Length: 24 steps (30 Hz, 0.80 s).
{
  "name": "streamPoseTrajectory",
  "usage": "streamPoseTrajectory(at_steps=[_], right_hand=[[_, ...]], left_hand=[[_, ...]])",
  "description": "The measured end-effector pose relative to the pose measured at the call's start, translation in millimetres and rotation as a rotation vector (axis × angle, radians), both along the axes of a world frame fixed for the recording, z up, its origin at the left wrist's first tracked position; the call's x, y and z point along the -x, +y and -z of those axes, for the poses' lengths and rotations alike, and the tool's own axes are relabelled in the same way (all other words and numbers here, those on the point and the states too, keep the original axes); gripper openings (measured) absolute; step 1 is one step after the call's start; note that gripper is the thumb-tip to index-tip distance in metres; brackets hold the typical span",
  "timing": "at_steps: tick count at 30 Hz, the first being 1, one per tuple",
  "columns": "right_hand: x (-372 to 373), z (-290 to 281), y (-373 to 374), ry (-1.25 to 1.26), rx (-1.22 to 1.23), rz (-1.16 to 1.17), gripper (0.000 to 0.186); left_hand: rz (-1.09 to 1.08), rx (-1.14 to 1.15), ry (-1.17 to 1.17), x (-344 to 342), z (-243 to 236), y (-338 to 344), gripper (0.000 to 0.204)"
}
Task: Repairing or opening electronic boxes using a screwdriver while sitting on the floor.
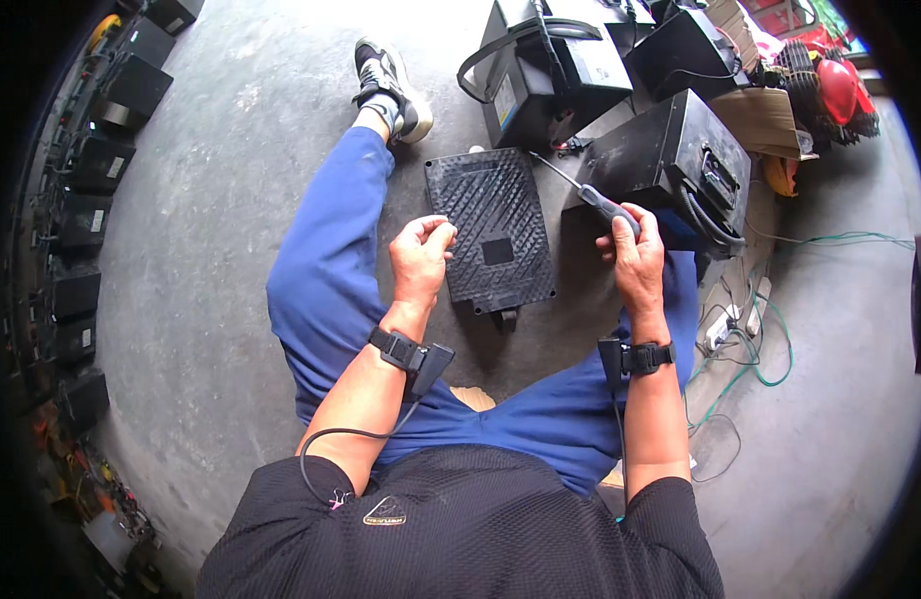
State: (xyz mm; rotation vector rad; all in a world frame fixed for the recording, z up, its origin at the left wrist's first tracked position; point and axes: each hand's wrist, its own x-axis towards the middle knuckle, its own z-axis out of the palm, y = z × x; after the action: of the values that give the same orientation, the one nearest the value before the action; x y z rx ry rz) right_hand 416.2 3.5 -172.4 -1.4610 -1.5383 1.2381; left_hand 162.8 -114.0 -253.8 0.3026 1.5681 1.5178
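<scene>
Between my legs a flat black rectangular case (pixel 500 205) with a ribbed top lies on the floor, screw holes at its corners. In my right hand (pixel 635 250) is a screwdriver (pixel 607 206) with a dark handle. Its thin metal shaft points up and left, its tip near the case's far right corner. My left hand (pixel 420 258) hovers by the case's left edge, fingers pinched together. Whatever sits between those fingertips is too small to make out.
A large black box (pixel 670 165) with a handle stands right of the case, and another black box (pixel 550 75) with a strap stands beyond it. Green cables (pixel 770 374) and a power strip (pixel 722 325) lie at the right. Several black boxes (pixel 101 165) line the left side.
</scene>
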Motion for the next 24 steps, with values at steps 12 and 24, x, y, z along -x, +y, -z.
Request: streamPoseTrajectory(at_steps=[12,24], right_hand=[[28.4,-19.5,26.0,-0.296,-0.172,-0.148,0.028],[64.8,-50.6,65.8,-0.506,-0.442,-0.411,0.029]], left_hand=[[0.029,0.008,-0.069,-0.3,-7.3,2.1,0.021],[0.109,-0.006,-0.095,-2.1,-7.3,0.5,0.022]])
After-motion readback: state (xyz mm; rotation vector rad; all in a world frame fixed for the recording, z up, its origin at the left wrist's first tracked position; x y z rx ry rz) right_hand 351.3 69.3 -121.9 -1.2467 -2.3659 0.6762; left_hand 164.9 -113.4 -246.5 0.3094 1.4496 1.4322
